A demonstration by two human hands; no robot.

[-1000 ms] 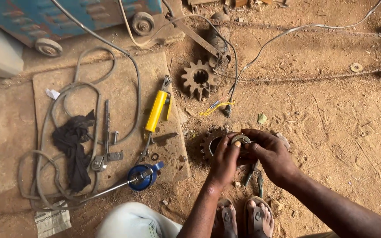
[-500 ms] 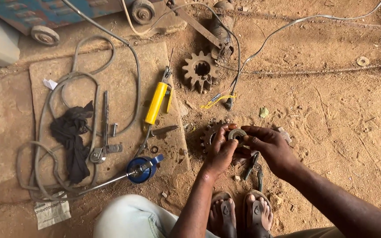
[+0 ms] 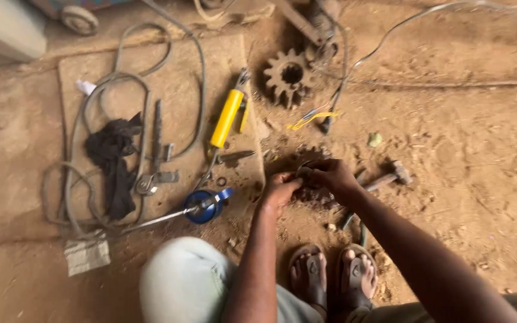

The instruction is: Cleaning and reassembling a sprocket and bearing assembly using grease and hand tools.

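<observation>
A yellow-handled tool (image 3: 227,117), black rag (image 3: 112,162) and grey hose (image 3: 85,119) lie on a board (image 3: 169,78); a toothed gear (image 3: 288,75) sits on dirt.

Outdoor dirt ground (image 3: 462,173), sandy brown, scattered with small stones and debris. Flat worn board or mat (image 3: 169,78) laid on the left, dusty, same tone as the soil. Pale grey box-like corner (image 3: 1,30) at top left. Small caster wheel (image 3: 79,19) of some blue-painted unit at top edge. Thin wire (image 3: 426,15) trailing across the upper right. Even, soft daylight, no hard shadows. No walls or windows visible.
</observation>
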